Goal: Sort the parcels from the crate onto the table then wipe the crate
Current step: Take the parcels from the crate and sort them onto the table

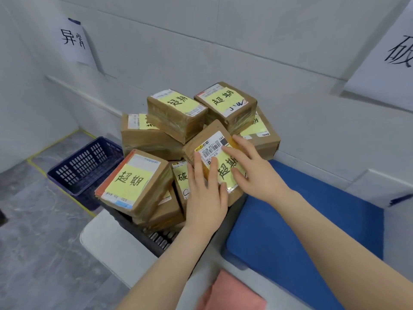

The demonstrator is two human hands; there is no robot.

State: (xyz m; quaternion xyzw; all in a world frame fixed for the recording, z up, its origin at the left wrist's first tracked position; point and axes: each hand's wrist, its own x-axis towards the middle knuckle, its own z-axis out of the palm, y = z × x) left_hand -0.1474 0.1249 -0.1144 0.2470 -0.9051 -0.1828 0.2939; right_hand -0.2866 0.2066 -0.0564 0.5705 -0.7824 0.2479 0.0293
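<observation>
The target parcel point(213, 139), a brown box with a barcode slip and a yellow label, lies tilted on top of the heap of parcels point(134, 177) filling the dark crate point(156, 240). The crate stands on the white table point(105, 238), just beside a blue mat point(290, 231).

- Left hand point(206, 193): rests on the near left part of the parcel's top face, fingers extended flat over the label.
- Right hand point(252, 171): lies across the right part of the same face, fingers straight, thumb on the yellow label.

Neither hand visibly curls round an edge. The parcel sits under both palms.
</observation>
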